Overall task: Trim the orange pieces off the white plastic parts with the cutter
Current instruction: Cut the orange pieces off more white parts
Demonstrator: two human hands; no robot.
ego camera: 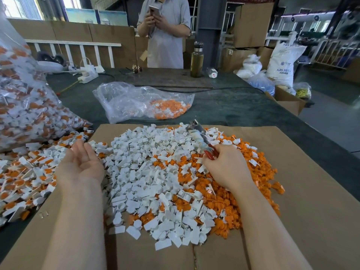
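My right hand grips the red handles of the cutter, whose metal jaws point up and away over the pile. My left hand hovers palm up, fingers relaxed, holding nothing, at the left edge of the cardboard sheet. In front of me lies a heap of white plastic parts. To its right lies a heap of orange pieces. At my left spreads a loose pile of white parts with orange pieces attached.
A big clear bag of untrimmed parts stands at far left. A smaller clear bag with orange pieces lies beyond the cardboard. A person holding a phone stands across the table, next to a bottle. Boxes and sacks sit at right.
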